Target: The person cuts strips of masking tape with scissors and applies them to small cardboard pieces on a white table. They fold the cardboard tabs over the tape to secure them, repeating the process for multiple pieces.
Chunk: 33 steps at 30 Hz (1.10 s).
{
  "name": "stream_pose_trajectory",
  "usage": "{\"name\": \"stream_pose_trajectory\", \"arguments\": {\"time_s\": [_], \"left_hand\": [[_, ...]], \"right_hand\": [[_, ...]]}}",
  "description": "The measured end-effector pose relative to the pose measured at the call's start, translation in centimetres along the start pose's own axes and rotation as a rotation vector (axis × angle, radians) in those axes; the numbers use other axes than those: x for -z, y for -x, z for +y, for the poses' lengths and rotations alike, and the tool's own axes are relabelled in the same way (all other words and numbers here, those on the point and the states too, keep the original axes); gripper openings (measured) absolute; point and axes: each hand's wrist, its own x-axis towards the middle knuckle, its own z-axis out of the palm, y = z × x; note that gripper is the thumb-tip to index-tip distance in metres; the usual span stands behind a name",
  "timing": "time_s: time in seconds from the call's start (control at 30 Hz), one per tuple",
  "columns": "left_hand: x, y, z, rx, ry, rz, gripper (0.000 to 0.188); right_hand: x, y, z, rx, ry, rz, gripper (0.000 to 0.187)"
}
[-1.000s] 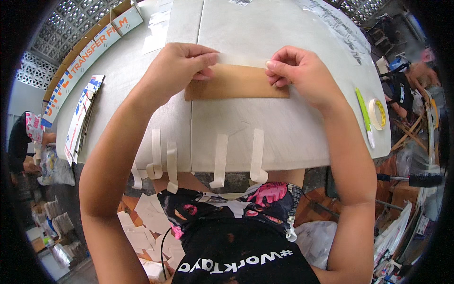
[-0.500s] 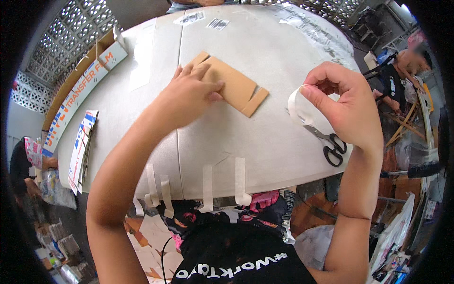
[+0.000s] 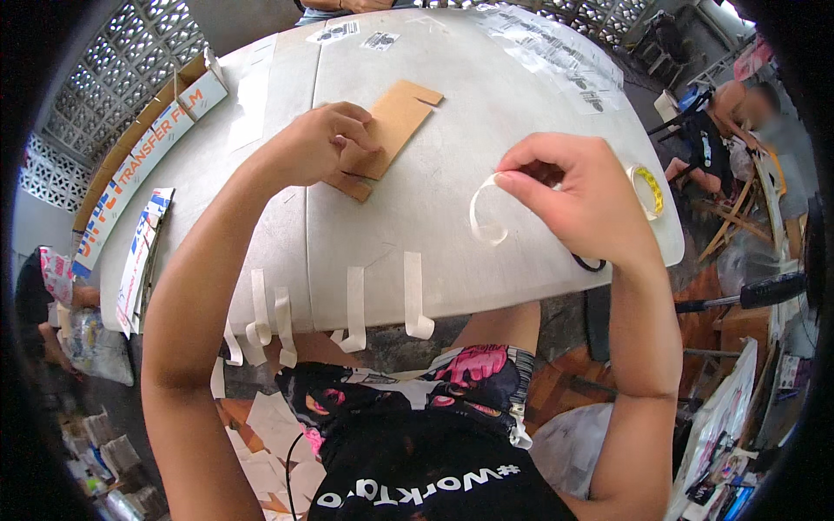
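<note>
A flat brown cardboard piece (image 3: 401,126) with slits near its ends lies at a slant on the white table. My left hand (image 3: 317,146) is closed at its near left edge, fingers curled against the board. A short strip of whitish masking tape (image 3: 486,227) hangs in a curl from my right hand (image 3: 578,191), pinched between thumb and forefinger. Under that hand, only a black handle loop of the scissors (image 3: 589,263) shows; the rest is hidden. To its right sits a tape roll (image 3: 646,193) with a yellow inner ring.
Several tape strips (image 3: 355,304) hang off the table's (image 3: 486,286) near edge. A long printed carton (image 3: 152,156) and flattened printed cardboard (image 3: 143,260) lie at the left. Plastic sheets (image 3: 556,56) cover the far right. Another person (image 3: 738,122) sits at right; someone else is across the table.
The cardboard piece has been turned, its far end now pointing up and right. My right hand has moved left with the tape strip, uncovering the tape roll and covering most of the scissors.
</note>
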Motion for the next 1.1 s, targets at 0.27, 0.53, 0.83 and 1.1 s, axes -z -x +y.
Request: {"name": "stream_pose_trajectory", "arguments": {"time_s": [0.27,0.53,0.83,1.1], "left_hand": [[-0.6,4.6,-2.1,-0.418,0.045,0.21,0.022],[-2.6,7.0,2.7,0.042,0.285,0.204,0.031],[0.4,3.8,-3.2,0.031,0.266,0.213,0.02],[1.6,5.7,-4.3,-0.001,0.206,0.155,0.015]], "right_hand": [[-5.2,-1.9,-0.3,-0.072,-0.139,-0.034,0.017],[-7.0,-7.1,0.4,-0.159,-0.131,-0.109,0.017],[-9.2,-8.0,2.3,-0.191,0.004,-0.093,0.018],[-8.6,-6.6,0.8,-0.304,-0.253,-0.225,0.017]]}}
